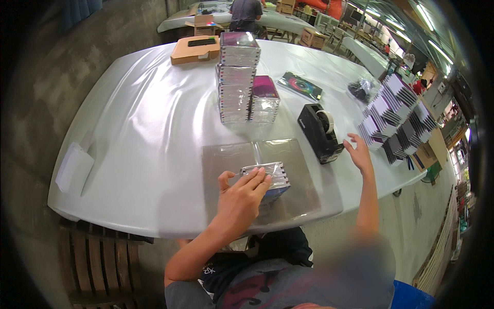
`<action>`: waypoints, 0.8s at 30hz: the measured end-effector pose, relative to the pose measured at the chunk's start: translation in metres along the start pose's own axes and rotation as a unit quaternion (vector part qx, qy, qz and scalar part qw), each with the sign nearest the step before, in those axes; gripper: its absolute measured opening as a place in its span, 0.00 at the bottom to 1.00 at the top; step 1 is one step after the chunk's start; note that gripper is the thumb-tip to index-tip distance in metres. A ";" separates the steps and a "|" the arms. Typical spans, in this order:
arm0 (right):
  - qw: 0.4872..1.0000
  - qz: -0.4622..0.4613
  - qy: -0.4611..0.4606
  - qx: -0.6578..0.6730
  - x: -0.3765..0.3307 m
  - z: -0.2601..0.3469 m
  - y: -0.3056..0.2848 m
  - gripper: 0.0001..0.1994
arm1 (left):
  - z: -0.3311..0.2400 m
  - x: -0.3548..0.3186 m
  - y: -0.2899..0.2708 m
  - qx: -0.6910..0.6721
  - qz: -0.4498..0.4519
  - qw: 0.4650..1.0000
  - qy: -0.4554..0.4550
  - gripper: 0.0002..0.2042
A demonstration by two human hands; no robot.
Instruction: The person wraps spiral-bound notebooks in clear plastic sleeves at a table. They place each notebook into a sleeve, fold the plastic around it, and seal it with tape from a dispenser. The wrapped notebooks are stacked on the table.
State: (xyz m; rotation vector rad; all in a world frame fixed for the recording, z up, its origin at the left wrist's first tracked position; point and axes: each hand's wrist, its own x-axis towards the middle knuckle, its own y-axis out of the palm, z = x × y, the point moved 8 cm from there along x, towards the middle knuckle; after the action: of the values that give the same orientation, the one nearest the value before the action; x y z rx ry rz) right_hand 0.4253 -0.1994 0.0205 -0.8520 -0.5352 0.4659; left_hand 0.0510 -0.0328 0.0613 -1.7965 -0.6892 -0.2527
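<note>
My left hand (243, 194) rests on a small bundle of thin, flat cases (279, 180) wrapped in clear film. Its fingers lie stretched across the bundle's upper side, and the thumb sticks out to the left. The bundle sits on a sheet of clear plastic film (226, 159) spread on the table. To the right, my right hand (358, 153) is open and holds nothing, its fingers apart beside a black tape dispenser (312, 129) with a roll of tape (326, 121). The hand is close to the dispenser's near end; whether they touch I cannot tell.
Wrapped bundles stand in a tall stack (236, 95) and a shorter one (265, 103). Behind them lies a cardboard box (193, 51). A dark printed sleeve (300, 86) lies farther right, near piles of thin cases (396, 116). White sheets (74, 170) lie left. A person (246, 15) works beyond.
</note>
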 end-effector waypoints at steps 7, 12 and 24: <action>0.917 0.218 0.246 0.227 0.010 -0.017 0.063 0.18 | 0.004 -0.002 -0.001 0.027 -0.004 0.999 -0.019 0.14; 0.891 0.235 0.254 0.294 0.019 -0.033 0.070 0.17 | 0.000 -0.001 -0.002 0.027 -0.008 1.000 -0.007 0.13; 0.753 0.139 0.179 0.618 -0.009 -0.022 0.069 0.10 | -0.001 0.001 -0.003 0.053 0.003 0.999 -0.015 0.14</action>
State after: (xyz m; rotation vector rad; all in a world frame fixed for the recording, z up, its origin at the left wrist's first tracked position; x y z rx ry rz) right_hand 0.4202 -0.1773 -0.0486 0.3006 0.3173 0.7636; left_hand 0.0503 -0.0335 0.0641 -1.7047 -0.7062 -0.1829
